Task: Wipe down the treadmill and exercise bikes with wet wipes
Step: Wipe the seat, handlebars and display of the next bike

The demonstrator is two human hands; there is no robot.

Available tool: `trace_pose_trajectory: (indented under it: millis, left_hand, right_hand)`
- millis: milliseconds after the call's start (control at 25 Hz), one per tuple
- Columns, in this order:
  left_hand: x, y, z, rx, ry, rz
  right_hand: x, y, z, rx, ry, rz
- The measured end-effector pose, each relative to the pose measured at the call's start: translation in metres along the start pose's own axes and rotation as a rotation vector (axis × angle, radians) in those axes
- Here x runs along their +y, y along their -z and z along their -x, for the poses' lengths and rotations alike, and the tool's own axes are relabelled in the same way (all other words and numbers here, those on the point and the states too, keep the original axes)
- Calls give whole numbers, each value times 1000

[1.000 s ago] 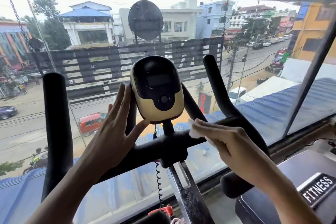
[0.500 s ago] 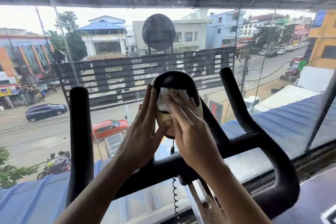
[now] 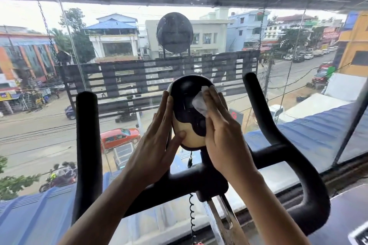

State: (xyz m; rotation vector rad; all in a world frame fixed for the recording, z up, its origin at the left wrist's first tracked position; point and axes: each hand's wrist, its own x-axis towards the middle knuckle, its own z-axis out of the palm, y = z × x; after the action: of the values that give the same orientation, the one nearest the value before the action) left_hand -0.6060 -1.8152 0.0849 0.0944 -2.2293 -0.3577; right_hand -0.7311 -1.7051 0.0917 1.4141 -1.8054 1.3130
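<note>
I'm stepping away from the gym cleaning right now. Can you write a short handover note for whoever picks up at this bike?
Left hand: open, flat against the left side of the bike console, thumb on its front, steadying it.
Right hand: open, fingers pressing the wet wipe onto the console's screen face.
Done: the console wipe is under way. Nothing shows whether the handlebar has been wiped.
Left: finish the console, then the handlebar, the other bikes and the treadmill, none of which is plainly in view.
</note>
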Motion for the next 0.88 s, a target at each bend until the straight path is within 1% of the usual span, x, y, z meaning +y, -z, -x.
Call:
trace_pose_trajectory:
  millis: [40, 160, 240, 320, 440, 480, 520, 560, 680, 760, 880]
  left_hand:
    - [0, 0, 0, -5, -3, -8]
    - [-1, 1, 2, -18, -5, -2]
    - [-2, 1, 5, -20, -5, 2]
    - [-3, 1, 6, -14, 1, 7]
    - [-5, 1, 4, -15, -5, 7]
    - [-5, 1, 3, -14, -9, 5]
    - [-6, 1, 3, -13, -10, 4]
    - [-6, 1, 3, -12, -8, 3]
    - [-7, 0, 6, -7, 53, 5]
    - [-7, 3, 9, 4, 101, 8]
    - [-9, 9, 14, 18, 99, 3]
  right_hand:
    - [-7, -5, -1, -17, 5, 15]
    - [-16, -6, 15, -115, 128, -29]
    - [-8, 1, 30, -101, 124, -72]
    - [1, 1, 31, -22, 22, -129]
    - [9, -1, -9, 22, -234, -324]
    - [10, -1, -29, 18, -280, -355]
    - [9, -1, -46, -1, -280, -330]
    - [5, -1, -60, -17, -233, -276]
    - [-6, -7, -66, -60, 44, -25]
    - [-15, -10, -49, -112, 217, 116]
    - [-18, -5, -11, -255, 415, 216]
